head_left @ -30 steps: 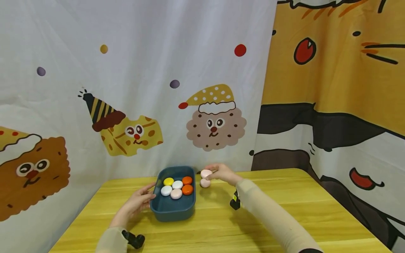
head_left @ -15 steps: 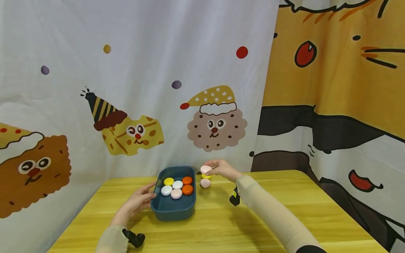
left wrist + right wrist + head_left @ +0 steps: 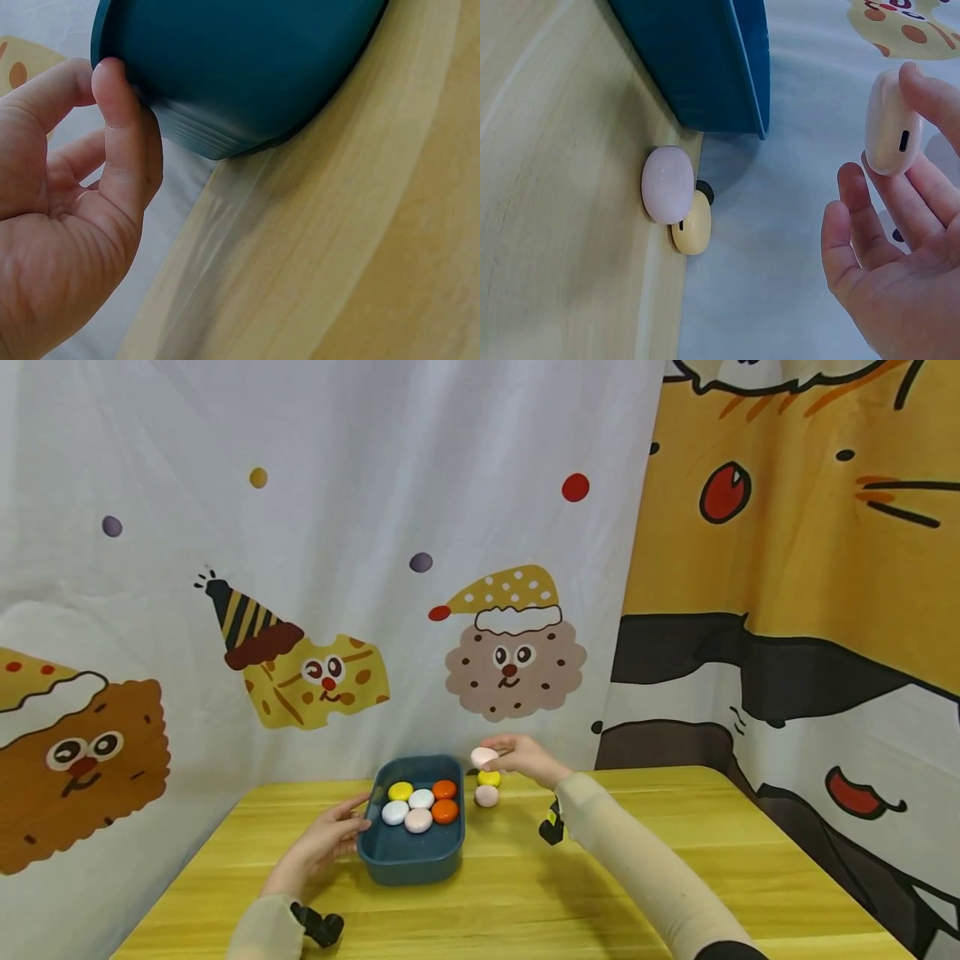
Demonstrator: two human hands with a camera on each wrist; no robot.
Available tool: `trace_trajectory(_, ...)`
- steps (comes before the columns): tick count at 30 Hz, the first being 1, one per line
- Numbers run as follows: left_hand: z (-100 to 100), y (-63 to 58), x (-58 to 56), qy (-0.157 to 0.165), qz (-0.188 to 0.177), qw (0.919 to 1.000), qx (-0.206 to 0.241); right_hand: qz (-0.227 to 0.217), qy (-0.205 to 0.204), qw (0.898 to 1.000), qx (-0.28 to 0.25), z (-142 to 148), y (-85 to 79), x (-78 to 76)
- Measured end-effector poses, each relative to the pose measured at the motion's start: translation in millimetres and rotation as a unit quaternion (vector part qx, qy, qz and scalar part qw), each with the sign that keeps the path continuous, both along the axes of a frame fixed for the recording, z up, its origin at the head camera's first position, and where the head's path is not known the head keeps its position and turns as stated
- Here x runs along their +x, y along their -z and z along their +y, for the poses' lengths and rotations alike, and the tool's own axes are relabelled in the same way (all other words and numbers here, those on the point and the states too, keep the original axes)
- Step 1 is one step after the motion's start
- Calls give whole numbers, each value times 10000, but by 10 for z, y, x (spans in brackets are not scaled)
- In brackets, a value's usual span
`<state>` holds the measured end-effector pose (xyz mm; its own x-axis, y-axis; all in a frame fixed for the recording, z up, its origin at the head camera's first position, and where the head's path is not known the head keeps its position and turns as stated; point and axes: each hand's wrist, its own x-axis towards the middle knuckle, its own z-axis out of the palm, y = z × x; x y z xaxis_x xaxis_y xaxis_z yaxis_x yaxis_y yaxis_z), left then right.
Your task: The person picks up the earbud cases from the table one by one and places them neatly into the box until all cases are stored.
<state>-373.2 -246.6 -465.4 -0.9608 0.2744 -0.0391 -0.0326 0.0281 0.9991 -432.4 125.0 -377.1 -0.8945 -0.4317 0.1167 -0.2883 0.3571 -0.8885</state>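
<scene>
My right hand point(image 3: 529, 760) pinches a pale pink pebble-shaped case point(image 3: 892, 124) between thumb and fingers, raised beside the box. One end of that case has a small dark slot. Below it on the table are a yellow case point(image 3: 489, 778) and a pinkish case point(image 3: 487, 796), close together. My left hand point(image 3: 327, 839) rests against the left side of a dark blue-green box point(image 3: 408, 872), fingers and thumb touching the rim and outer wall. In the box lie a yellow case point(image 3: 401, 791), two white ones, two orange ones point(image 3: 445, 812) and a pink one point(image 3: 418, 820).
The light wooden table point(image 3: 517, 902) meets a white curtain point(image 3: 337, 527) with cartoon prints along its back edge. Another printed curtain point(image 3: 787, 710) hangs along the right side. Black straps with small mounts point(image 3: 322, 927) circle the wrists.
The right hand has lifted the pale pink case and moved it slightly left towards the box, uncovering the yellow case behind. The left hand and box have stayed put.
</scene>
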Motion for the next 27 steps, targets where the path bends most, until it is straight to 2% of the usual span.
trace_trajectory(9, -11, -2, -9, -46, 14, 10000, -14, 42, -51, 10000, -57, -89, -52, 22)
trace_trajectory(27, -10, 10, -19, 74, -2, 10000, 10, 171, -411, 9990, 100, -265, -14, -18)
